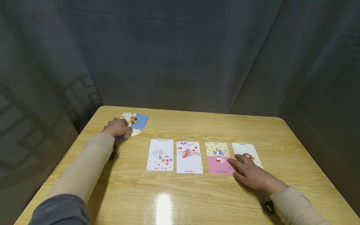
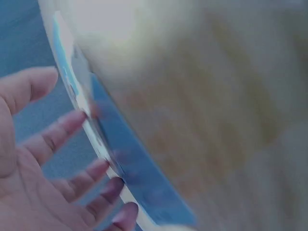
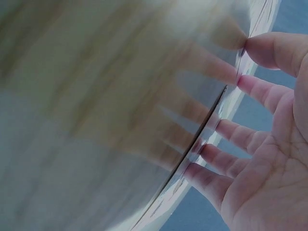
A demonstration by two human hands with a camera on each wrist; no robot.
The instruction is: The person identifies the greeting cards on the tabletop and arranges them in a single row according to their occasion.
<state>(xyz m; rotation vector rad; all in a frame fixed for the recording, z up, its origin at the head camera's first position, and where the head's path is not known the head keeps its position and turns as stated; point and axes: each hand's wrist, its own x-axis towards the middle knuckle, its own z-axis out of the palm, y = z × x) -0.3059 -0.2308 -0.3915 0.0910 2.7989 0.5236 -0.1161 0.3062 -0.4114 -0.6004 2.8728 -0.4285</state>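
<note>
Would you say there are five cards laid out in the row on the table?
No, the row on the table holds four cards.

Head view looks down across the surface [image 1: 197,193] from near; both wrist views sit very close, blurred, sharing its wood.

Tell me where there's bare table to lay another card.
Free: the near strip below the row of four cards, and the far right behind the right hand. Crowded: the far-left corner, where the left hand rests on the card pile.
</note>
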